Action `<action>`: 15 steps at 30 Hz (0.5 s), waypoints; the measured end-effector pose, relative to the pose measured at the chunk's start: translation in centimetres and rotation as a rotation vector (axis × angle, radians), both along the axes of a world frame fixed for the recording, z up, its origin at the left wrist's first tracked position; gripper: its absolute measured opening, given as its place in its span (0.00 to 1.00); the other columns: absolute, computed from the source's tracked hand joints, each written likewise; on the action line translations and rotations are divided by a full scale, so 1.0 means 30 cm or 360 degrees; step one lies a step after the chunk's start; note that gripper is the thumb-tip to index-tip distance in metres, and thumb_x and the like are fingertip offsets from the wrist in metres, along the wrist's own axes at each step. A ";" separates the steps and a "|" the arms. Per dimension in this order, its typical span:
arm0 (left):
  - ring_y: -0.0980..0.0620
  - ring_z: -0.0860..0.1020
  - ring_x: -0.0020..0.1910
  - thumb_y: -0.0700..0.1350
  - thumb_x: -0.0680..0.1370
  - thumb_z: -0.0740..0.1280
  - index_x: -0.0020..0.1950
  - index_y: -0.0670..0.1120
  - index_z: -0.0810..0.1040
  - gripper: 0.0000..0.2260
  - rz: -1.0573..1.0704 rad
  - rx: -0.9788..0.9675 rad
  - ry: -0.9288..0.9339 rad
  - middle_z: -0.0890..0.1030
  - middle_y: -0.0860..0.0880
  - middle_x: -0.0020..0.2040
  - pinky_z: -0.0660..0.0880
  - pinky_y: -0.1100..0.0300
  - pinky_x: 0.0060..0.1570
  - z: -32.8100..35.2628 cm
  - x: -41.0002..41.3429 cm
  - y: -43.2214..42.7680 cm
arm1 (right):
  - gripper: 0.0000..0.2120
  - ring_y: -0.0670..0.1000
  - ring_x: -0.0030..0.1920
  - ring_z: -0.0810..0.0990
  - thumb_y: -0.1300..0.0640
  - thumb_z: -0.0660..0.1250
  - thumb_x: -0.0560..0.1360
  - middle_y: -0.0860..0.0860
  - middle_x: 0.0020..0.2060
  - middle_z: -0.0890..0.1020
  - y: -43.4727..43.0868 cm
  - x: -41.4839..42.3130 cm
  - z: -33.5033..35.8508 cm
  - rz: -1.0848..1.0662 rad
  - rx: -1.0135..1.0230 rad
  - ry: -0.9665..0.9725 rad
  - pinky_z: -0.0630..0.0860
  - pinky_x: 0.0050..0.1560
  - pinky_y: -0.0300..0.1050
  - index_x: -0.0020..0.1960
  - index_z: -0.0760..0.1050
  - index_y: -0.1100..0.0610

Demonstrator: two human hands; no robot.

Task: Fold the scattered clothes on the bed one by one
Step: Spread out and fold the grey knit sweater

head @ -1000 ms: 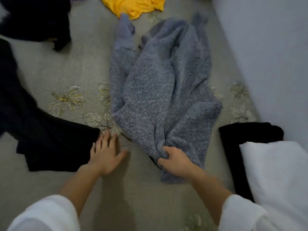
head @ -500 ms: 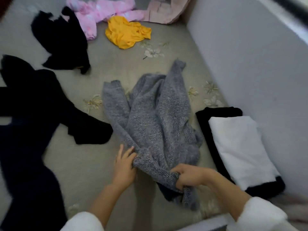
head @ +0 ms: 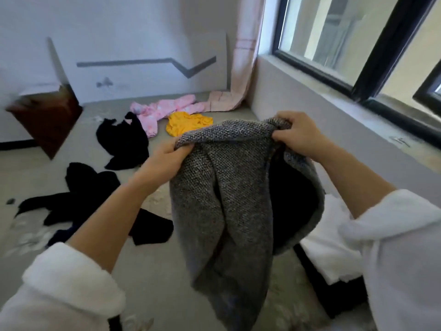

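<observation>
A: Sweater?
B: Grey knit sweater (head: 229,187), held up over the bed (head: 155,271), hanging in loose folds, top edge stretched between both hands.
A: Grip?
B: Left hand (head: 164,161): fingers curled tight on the left end of that edge. Right hand (head: 298,132): fingers pinching the bunched right end, a bit higher.
A: Around it?
B: Beyond, on the bed: yellow top (head: 186,123), pink garment (head: 162,108) behind it, black heaps (head: 121,139) to the left. White piece (head: 334,254), folded, on black cloth at low right. Curtain (head: 243,56) in the far corner, window (head: 358,44) along the right, cabinet (head: 45,120) far left.
</observation>
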State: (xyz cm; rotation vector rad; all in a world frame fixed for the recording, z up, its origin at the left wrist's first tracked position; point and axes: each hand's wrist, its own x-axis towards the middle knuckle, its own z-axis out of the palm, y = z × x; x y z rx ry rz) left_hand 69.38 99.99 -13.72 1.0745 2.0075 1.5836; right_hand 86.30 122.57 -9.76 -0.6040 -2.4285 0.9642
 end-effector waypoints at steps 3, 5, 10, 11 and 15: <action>0.61 0.81 0.41 0.46 0.81 0.61 0.47 0.53 0.79 0.08 0.0179 0.0232 -0.0235 0.83 0.60 0.40 0.75 0.69 0.40 0.098 0.006 0.016 | 0.11 0.39 0.39 0.73 0.67 0.67 0.69 0.42 0.34 0.77 -0.003 -0.037 0.020 -0.0088 0.0253 0.0272 0.64 0.39 0.31 0.46 0.79 0.53; 0.62 0.82 0.36 0.49 0.81 0.62 0.45 0.53 0.79 0.08 0.0250 0.0284 -0.0423 0.84 0.60 0.36 0.76 0.70 0.32 0.127 0.007 0.012 | 0.09 0.43 0.42 0.74 0.64 0.69 0.71 0.45 0.38 0.78 -0.012 -0.057 -0.009 -0.0072 0.0264 0.0295 0.64 0.40 0.34 0.51 0.81 0.56; 0.62 0.82 0.36 0.51 0.80 0.63 0.46 0.52 0.80 0.08 0.0286 0.0135 -0.0330 0.84 0.60 0.37 0.77 0.66 0.36 0.140 -0.035 -0.045 | 0.08 0.50 0.46 0.77 0.55 0.68 0.76 0.49 0.42 0.80 0.010 -0.059 -0.033 0.0035 0.0307 0.0199 0.67 0.43 0.42 0.52 0.78 0.57; 0.60 0.83 0.37 0.52 0.80 0.63 0.46 0.52 0.80 0.08 0.0266 0.0099 -0.0324 0.85 0.58 0.38 0.77 0.63 0.39 0.148 -0.043 -0.058 | 0.10 0.53 0.48 0.78 0.52 0.67 0.77 0.51 0.45 0.82 0.014 -0.061 -0.031 0.0036 0.0365 0.0169 0.71 0.46 0.45 0.53 0.78 0.57; 0.56 0.83 0.38 0.52 0.78 0.65 0.48 0.49 0.81 0.08 0.0224 -0.0002 -0.0292 0.85 0.52 0.42 0.78 0.66 0.35 0.199 -0.063 -0.098 | 0.11 0.55 0.48 0.79 0.51 0.65 0.77 0.52 0.45 0.82 -0.004 -0.086 -0.016 0.0074 0.0380 0.0078 0.73 0.49 0.48 0.53 0.77 0.58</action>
